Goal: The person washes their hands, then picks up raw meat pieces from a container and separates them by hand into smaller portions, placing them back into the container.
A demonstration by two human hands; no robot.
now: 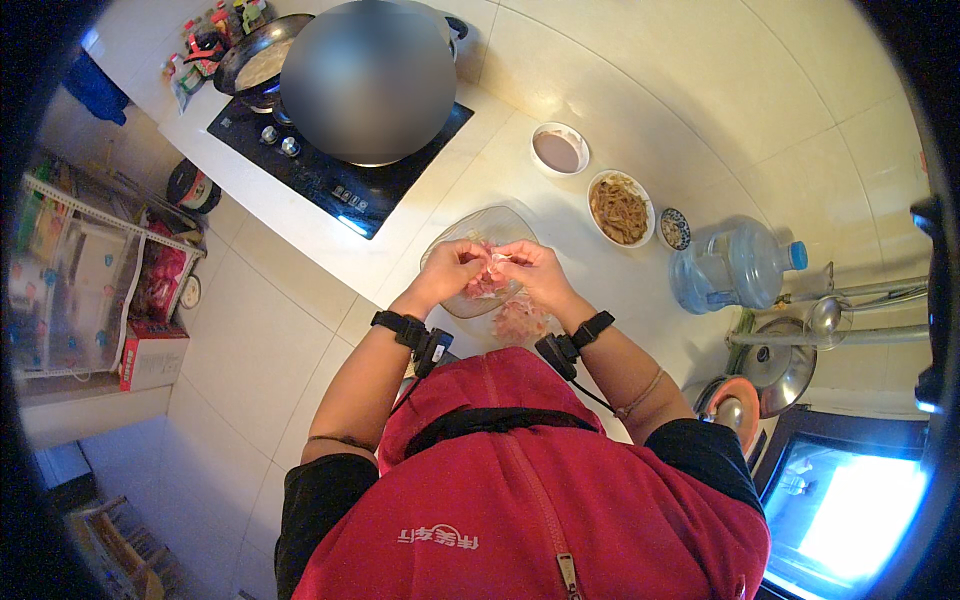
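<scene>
My left hand (pixel 451 271) and my right hand (pixel 535 271) meet over a clear glass bowl (pixel 491 217). Between their fingertips they pinch a small pale, pinkish piece (pixel 495 260), which looks like raw meat or skin. More raw pink meat (pixel 486 286) lies in the bowl, partly covered by my fingers. Beside the bowl, on the side nearer my body, a heap of pale pink scraps (pixel 519 319) rests on the counter, below my right wrist. Both wrists wear black straps with small devices.
A lidded pot, blurred (pixel 367 82), and a wok (pixel 262 64) holding pale contents stand on the gas hob (pixel 322 176). Bowls of brownish liquid (pixel 559 152) and brown shredded food (pixel 621 208), a small patterned dish (pixel 674 229) and a water jug (pixel 727 266) line the wall.
</scene>
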